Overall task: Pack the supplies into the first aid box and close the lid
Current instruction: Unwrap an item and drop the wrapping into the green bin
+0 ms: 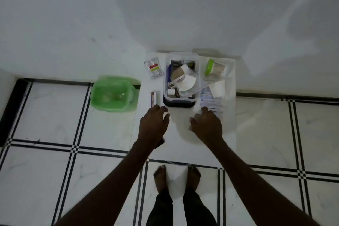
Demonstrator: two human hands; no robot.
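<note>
On the white surface [183, 143] by the wall, the clear first aid box [180, 79] stands open and partly filled. The green lid [113, 93] lies left. A flat packet [211, 101], green-capped tub [214, 68], slim carton [153, 99] and sachet [153, 68] remain outside. Left hand [153, 123] and right hand [207, 124] hover, grip loose, holding nothing.
</note>
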